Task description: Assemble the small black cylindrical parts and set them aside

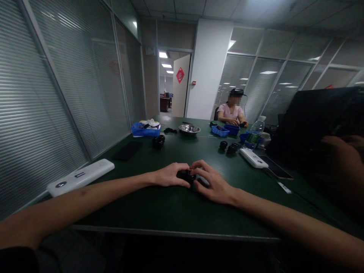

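Note:
Both hands meet at the middle of the green table over a small black part (184,175), whose exact kind I cannot make out. My left hand (171,175) grips its left side between thumb and fingers. From the right, my right hand (212,182) closes its bent fingers and thumb on the other end. The fingers hide much of the part. Beyond my hands, a similar-looking stack of black round parts (158,141) stands at the left. More black round parts, one small piece (223,145) and a larger one (232,148), lie at the right.
A steel bowl (189,130) and a blue basket (146,129) stand farther back. White power banks (81,176) lie at both sides, near dark phones (127,150). A plastic bottle (255,131) and blue trays (220,131) are at right. Another person (231,111) sits across; an arm (345,151) shows far right.

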Action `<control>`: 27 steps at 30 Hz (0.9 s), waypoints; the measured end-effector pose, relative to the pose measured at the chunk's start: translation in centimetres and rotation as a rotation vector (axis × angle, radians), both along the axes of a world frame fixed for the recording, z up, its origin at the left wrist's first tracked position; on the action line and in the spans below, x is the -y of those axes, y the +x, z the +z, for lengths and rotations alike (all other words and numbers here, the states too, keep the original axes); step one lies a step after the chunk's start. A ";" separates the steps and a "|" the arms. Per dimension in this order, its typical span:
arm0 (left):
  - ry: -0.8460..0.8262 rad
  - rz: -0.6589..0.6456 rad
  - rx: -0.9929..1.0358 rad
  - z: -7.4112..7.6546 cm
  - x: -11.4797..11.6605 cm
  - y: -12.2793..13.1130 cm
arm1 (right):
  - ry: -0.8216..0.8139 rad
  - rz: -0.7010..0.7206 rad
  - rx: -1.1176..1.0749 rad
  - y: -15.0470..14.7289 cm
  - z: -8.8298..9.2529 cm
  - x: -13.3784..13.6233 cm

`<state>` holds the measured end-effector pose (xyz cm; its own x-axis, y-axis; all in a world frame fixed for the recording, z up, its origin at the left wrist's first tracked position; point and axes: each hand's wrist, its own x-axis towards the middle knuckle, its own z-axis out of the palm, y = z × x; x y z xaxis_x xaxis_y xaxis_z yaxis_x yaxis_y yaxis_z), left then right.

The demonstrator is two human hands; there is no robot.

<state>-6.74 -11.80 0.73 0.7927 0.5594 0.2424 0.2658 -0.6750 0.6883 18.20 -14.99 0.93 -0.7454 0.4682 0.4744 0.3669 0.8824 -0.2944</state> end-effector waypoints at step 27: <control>0.018 0.016 -0.008 -0.3 -0.2 0.0 | 0.005 0.019 0.003 0.1 -0.1 -0.3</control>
<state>-6.70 -11.61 0.44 0.7854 0.5678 0.2464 0.2825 -0.6830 0.6735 18.33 -14.67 0.83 -0.7560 0.4514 0.4740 0.3506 0.8908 -0.2891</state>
